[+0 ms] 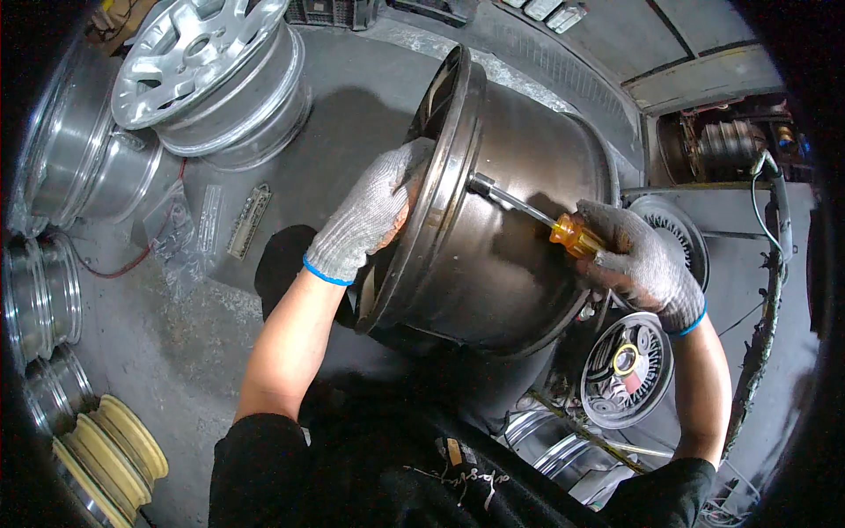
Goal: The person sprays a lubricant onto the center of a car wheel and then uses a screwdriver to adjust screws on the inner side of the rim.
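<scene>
1. Dark wheel (524, 233): metal, smooth and glossy, with streaky bronze-grey reflections along its barrel.
2. Tool shaft (523, 205): bright, polished-looking metal; its handle (575, 235): glossy, see-through amber plastic.
3. Left grip (374, 209) and right grip (645, 264): matt grey knitted cloth, coarse in texture, smudged on the right.
4. Spoked wheel (227, 81): silvery metal, smooth, shiny.
5. Yellow wheel rim (110, 451): metal-looking, with a smooth, soft sheen.
6. Clear bag (172, 233): thin, crinkled, glossy plastic.
7. Shirt (378, 484): matt black cloth.
8. Floor (198, 343): matt grey, rough and worn.
</scene>
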The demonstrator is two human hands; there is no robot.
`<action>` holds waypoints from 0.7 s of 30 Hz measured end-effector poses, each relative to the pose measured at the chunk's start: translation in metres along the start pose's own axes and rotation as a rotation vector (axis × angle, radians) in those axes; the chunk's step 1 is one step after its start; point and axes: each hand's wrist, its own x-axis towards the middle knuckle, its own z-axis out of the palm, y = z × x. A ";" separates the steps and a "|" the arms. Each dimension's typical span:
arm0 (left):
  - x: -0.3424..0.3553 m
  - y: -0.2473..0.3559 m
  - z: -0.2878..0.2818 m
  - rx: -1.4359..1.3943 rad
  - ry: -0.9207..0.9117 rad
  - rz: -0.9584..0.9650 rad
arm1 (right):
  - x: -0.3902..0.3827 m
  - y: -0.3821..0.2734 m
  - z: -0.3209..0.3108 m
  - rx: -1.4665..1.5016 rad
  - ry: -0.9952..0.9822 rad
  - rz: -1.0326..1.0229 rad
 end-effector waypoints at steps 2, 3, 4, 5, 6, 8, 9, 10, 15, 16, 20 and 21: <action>0.001 0.000 -0.001 -0.059 -0.015 0.005 | -0.002 -0.004 -0.004 0.443 -0.130 0.212; 0.002 -0.003 -0.003 -0.077 -0.028 0.022 | -0.004 -0.010 -0.002 0.465 -0.105 0.179; 0.002 -0.003 -0.003 -0.086 -0.033 0.031 | -0.003 -0.010 -0.003 0.463 -0.105 0.178; 0.003 -0.004 -0.002 -0.097 -0.040 0.040 | 0.001 -0.005 -0.004 0.308 -0.092 0.088; 0.003 -0.004 0.001 -0.196 -0.049 -0.002 | 0.005 0.001 -0.004 0.153 -0.079 -0.001; 0.004 -0.005 0.001 -0.295 -0.057 -0.044 | 0.013 0.012 0.001 0.071 -0.035 -0.136; 0.005 -0.007 -0.001 -0.251 -0.059 -0.060 | 0.015 0.014 0.004 -0.009 0.014 -0.142; 0.006 -0.008 -0.002 -0.208 -0.061 -0.076 | 0.016 0.014 0.006 -0.089 0.064 -0.148; 0.007 -0.004 -0.001 -0.207 -0.081 -0.070 | 0.014 0.011 0.012 -0.357 0.148 -0.182; 0.007 -0.004 -0.001 -0.187 -0.073 -0.041 | 0.014 0.011 0.013 -0.408 0.176 -0.187; 0.004 0.002 0.004 -0.272 -0.034 -0.131 | 0.013 0.015 0.017 -0.562 0.249 -0.207; 0.004 0.001 0.003 -0.174 0.013 -0.215 | 0.013 0.015 0.017 -0.562 0.250 -0.205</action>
